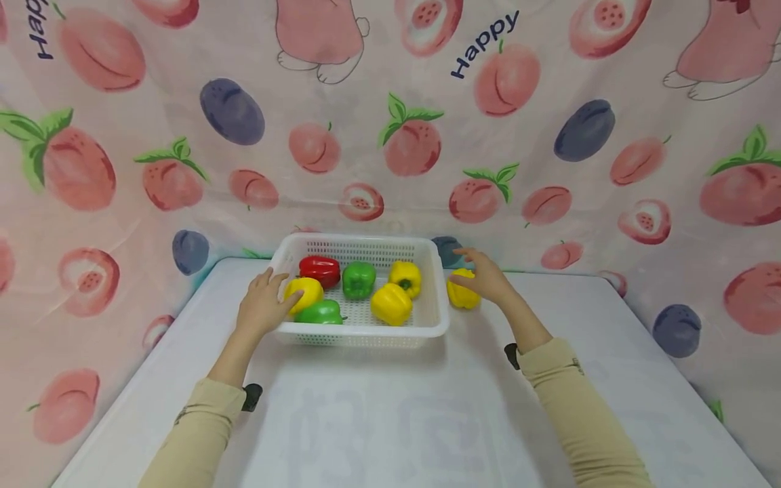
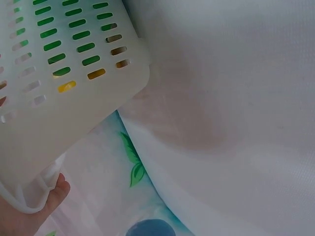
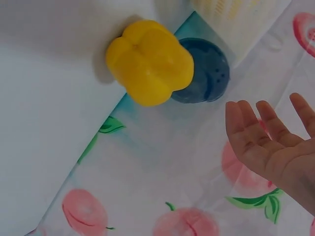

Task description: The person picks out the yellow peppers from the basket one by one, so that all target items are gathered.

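My left hand [image 1: 261,305] is at the left rim of a white plastic basket [image 1: 360,331], its thumb spread over a yellow bell pepper [image 1: 310,290] inside. In the left wrist view, part of the left hand [image 2: 29,216] shows past the rim; its contact with the pepper is hidden. My right hand [image 1: 488,276] is spread above and beside another yellow bell pepper [image 1: 464,293], which sits on the table just right of the basket. In the right wrist view, the right hand's fingers [image 3: 268,123] are extended and apart from that yellow pepper [image 3: 150,61].
The basket also holds a red pepper [image 1: 320,271], green peppers [image 1: 358,280] and two more yellow peppers [image 1: 392,303]. It stands near the back edge of a white table [image 1: 378,420]. A fruit-printed cloth [image 1: 366,149] hangs behind.
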The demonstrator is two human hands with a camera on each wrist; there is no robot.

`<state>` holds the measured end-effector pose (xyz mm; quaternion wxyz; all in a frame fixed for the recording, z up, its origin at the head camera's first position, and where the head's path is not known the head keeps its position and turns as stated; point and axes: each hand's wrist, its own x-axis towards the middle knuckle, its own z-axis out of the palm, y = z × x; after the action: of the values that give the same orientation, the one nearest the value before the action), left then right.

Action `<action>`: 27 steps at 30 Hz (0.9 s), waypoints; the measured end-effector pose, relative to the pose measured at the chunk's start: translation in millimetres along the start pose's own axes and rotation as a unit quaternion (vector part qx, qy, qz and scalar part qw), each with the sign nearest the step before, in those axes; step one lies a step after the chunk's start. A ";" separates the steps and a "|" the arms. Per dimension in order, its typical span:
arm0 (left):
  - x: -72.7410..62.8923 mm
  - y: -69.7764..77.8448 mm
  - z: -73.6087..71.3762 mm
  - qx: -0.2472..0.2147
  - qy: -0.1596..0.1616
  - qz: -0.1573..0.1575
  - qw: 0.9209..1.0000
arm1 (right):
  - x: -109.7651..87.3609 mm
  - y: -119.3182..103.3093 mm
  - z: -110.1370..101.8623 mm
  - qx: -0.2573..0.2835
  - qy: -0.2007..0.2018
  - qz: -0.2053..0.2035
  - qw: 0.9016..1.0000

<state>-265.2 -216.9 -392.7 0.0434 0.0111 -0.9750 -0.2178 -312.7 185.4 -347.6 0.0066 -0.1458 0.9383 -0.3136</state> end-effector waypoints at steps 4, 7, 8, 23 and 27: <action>0.2 0.7 -0.4 0.001 0.003 0.000 1.000 | -1.4 -7.4 2.2 0.009 -0.005 -0.007 1.000; 0.1 0.1 0.2 0.001 0.002 -0.003 1.000 | -2.4 -10.9 3.9 0.008 -0.012 -0.009 1.000; 0.1 -0.1 0.5 0.001 0.002 -0.003 1.000 | -2.8 -12.3 3.9 0.008 -0.015 -0.009 1.000; -1.7 0.6 -0.2 -0.003 0.004 -0.001 1.000 | -8.0 -40.6 15.3 0.043 -0.068 -0.055 0.995; -1.3 1.6 -1.0 -0.003 0.006 0.000 1.000 | -6.7 -45.0 20.2 0.054 -0.068 -0.091 0.992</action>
<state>-263.9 -215.8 -391.2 0.0492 0.0125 -0.9739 -0.2210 -292.0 141.1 -337.8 0.0494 -0.2507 0.9003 -0.3524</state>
